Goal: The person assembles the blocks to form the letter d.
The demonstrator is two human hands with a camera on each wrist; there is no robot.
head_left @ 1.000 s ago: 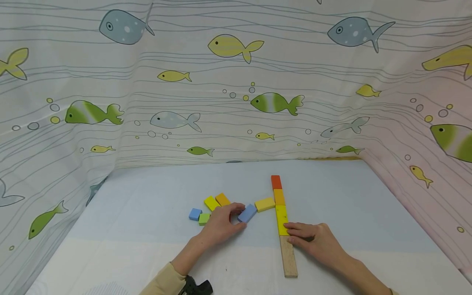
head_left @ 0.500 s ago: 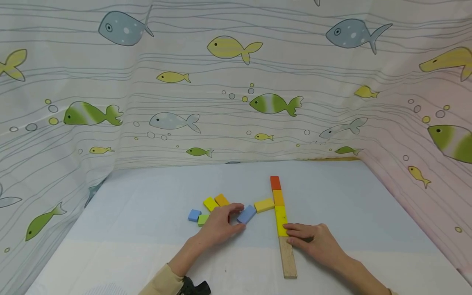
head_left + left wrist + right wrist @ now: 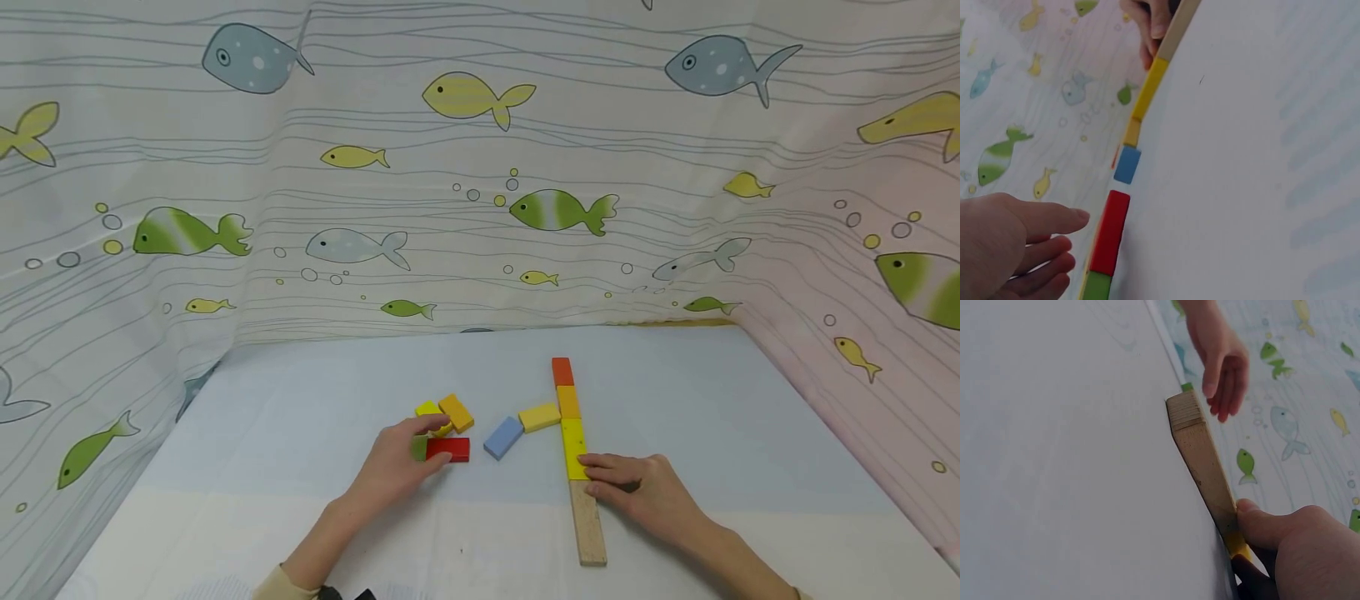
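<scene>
My left hand (image 3: 393,462) reaches over a red block (image 3: 453,450), its thumb by the front side and the fingers apart from it. In the left wrist view that hand hangs loosely beside the red block. A green block (image 3: 418,448) touches the red one's left end, partly covered by the hand. Yellow (image 3: 427,408) and orange (image 3: 456,412) blocks lie just behind. My right hand (image 3: 648,492) rests its fingertips against the right side of a straight row, where a yellow block (image 3: 572,442) meets a plain wooden block (image 3: 588,525).
The row continues away with an orange block (image 3: 568,402) and a red-orange block (image 3: 562,372). A pale yellow block (image 3: 539,417) slants off its left side, followed by a blue block (image 3: 503,437). Fish-print cloth (image 3: 480,250) hangs around the white table (image 3: 675,392).
My left hand has left the blue block and moved left to the red block, which it previously hid. The small light-blue block at the left is now out of sight. The right hand stays put.
</scene>
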